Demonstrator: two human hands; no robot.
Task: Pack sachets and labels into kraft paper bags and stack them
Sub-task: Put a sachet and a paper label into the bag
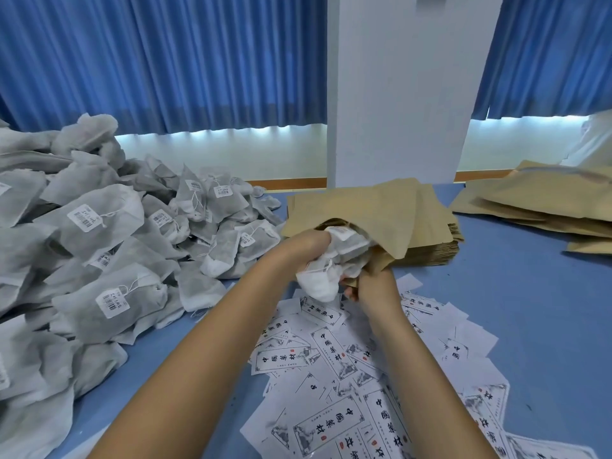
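Labels [331, 352] lie loose on the table [530, 309], lower centre to lower right of frame, right under my wrists so one is quick to grab. Just above them, mid frame, my right hand [374, 288] pinches the near lip of the bag [381, 207], fingers curled on the paper, to keep the mouth open. My left hand [308, 245] grips a bunch of sachets [334, 260], fingers wrapped round it. The front end is inside the mouth and the tail end hangs out toward me. Step: stuffing, roughly half in, I judge. Can't tell if a label is inside. The bag lies on the flat stack [433, 251] of empties, so the next one is ready underneath. The sachet pile [99, 233] fills the left of frame, on my feeding hand's side. Upper right: the far heap [536, 200] of kraft bags, probably the packed ones.
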